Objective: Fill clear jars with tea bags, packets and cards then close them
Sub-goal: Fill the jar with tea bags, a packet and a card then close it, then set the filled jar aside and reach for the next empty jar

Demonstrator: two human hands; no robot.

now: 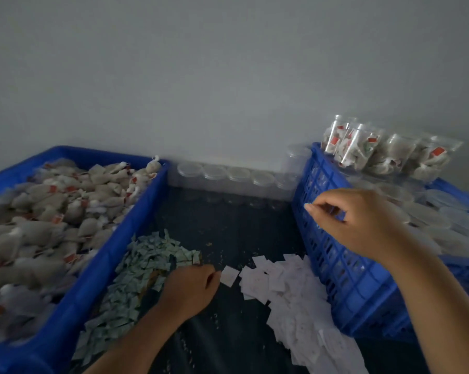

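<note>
Pinching one white card (229, 275) by its left edge, our left hand (193, 287) sits low on the dark tabletop (228, 333). The card is thin, near square paper, roughly flat and turned diamond-wise, with its far corner toward the loose heap of white cards (295, 290) just beside it. Left of that hand is a pile of small greenish crinkly packets (136, 265).

Our right hand (363, 222) is raised, well apart from the left, in front of the blue lattice crate (336, 265). Its fingers are curled and something pale shows between them; we cannot tell if it grips anything.

Clear round plastic jars (228, 176) stand in a row at the wall, long axis upright, lids on top. Filled jars (376, 149) lie on their sides atop the crate's load. A solid blue tub (136, 211) on the left holds soft beige tea bags (52, 211) with red tags.
</note>
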